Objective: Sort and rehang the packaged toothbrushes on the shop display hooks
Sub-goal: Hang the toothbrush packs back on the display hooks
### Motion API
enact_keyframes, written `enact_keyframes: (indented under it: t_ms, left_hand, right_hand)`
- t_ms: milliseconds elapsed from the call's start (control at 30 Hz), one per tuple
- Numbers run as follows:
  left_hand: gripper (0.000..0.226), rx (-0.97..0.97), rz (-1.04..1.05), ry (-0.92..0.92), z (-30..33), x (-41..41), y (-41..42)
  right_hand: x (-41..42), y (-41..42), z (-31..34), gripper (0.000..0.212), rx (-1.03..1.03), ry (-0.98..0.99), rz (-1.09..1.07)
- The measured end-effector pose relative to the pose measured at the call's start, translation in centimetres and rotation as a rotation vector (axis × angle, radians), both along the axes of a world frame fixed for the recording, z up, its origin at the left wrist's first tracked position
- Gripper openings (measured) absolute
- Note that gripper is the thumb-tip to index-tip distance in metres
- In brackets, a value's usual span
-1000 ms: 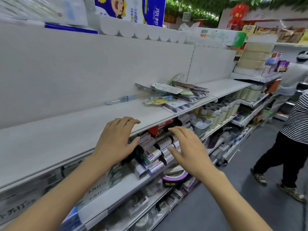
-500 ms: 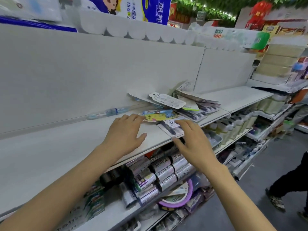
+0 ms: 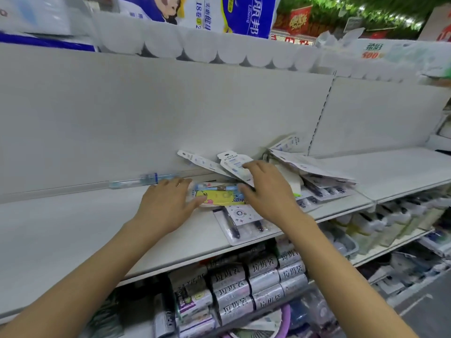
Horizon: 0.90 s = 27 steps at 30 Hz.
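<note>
white shop shelf [image 3: 73,223] under a pale back panel. packaged toothbrushes [image 3: 314,172] heaped from back edge to front edge. left hand [image 3: 168,203] flat, fingers straight, touching yellow pack [image 3: 219,197]; right hand [image 3: 266,189] spread, relaxed, over the heap. bag rolls [image 3: 244,289] on the shelf below.

Glossy plastic toothbrush packs [image 3: 220,197] (card-backed) lie on a matt shelf [image 3: 73,223].

Bright even light, blurred edges (wide-angle bowing)

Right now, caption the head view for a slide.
Both hands, left and right, reach a yellow toothbrush pack on the white shelf.
</note>
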<state>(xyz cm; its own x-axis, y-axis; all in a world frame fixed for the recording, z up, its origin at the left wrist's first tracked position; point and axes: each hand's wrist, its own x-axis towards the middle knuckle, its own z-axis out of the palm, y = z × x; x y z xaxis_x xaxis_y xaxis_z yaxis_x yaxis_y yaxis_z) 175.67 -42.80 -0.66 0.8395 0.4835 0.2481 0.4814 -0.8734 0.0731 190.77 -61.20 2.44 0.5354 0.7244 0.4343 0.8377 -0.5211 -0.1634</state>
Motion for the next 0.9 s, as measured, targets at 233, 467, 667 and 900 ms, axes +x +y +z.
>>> enact_keyframes:
  t_ms: [233, 467, 667, 900]
  left_hand:
    - [0.079, -0.055, 0.158, 0.145, -1.2, 2.8, -0.6]
    - [0.085, -0.224, 0.182, -0.065, -0.9, 3.2, -1.0]
    - [0.102, -0.532, 0.141, -0.386, -0.3, 3.3, -1.9]
    - [0.113, -1.098, 0.198, -0.919, 0.2, 2.6, -2.2]
  right_hand:
    - [5.4, 2.6, 0.8, 0.048, -0.045, 0.111, -0.071]
    - [7.0, 3.6, -0.3, 0.051, -0.162, 0.074, -0.088]
    - [7.7, 3.9, -0.5, 0.069, -0.118, 0.103, -0.094]
    - [7.3, 3.8, 0.6, 0.066, 0.115, 0.259, -0.022]
